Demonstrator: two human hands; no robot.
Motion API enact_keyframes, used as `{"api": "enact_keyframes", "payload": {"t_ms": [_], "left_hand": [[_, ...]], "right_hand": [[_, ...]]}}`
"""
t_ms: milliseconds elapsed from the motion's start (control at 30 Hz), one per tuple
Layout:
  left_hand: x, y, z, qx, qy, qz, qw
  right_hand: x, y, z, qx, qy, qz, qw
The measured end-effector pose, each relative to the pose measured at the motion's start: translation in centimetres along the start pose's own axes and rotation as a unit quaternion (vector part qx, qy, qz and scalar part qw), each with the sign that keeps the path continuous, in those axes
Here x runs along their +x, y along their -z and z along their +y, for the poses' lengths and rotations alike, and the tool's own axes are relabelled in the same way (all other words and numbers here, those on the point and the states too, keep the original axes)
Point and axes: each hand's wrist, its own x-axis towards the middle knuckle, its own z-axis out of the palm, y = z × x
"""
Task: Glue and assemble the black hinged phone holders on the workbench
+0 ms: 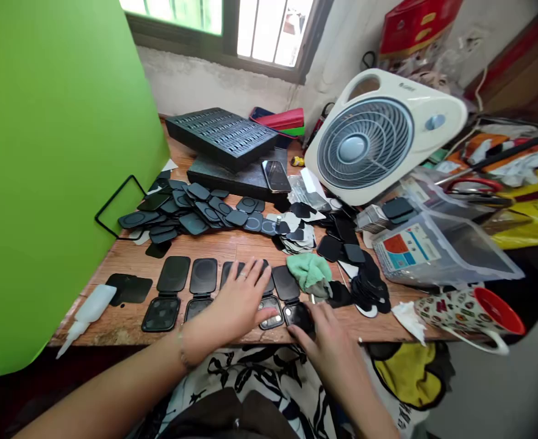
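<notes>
Left hand [239,299] spread, pressing black pad [229,274]; right hand [328,347] cupped over black puck [299,317], grip unclear. Matching pads [172,274] lined along near table edge [113,334], likely for easy reach.

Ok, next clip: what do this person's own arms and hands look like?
The left forearm and right forearm are bare, with no sleeves or gloves. The left hand wears a thin ring, with a thin bracelet at its wrist; the right hand shows no jewellery.
</notes>
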Motion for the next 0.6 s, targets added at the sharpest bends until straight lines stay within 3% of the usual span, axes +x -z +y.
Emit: {"api": "enact_keyframes", "payload": {"t_ms": [133, 267, 400, 500, 600], "left_hand": [[1.2, -1.7, -0.7, 0.063, -0.024, -0.082, 0.994], [0.6, -0.6, -2.1, 0.050, -0.063, -0.131, 0.988], [1.5, -0.2, 0.0, 0.027, -0.096, -0.114, 0.988], [2.5, -1.3, 2.3, 0.005, -0.141, -0.115, 0.983], [2.8, -2.2, 3.2, 0.009, -0.147, -0.134, 0.980]], "right_hand": [[-0.6, -0.6, -1.4, -0.021, -0.012, 0.018, 1.000], [0.6, 0.8, -0.4, 0.059, -0.010, 0.044, 0.997], [4.3, 1.5, 1.9, 0.102, -0.040, 0.136, 0.985], [7.0, 1.6, 3.5, 0.174, -0.026, 0.152, 0.973], [8.4, 2.8, 5.8, 0.230, -0.053, 0.191, 0.953]]}}
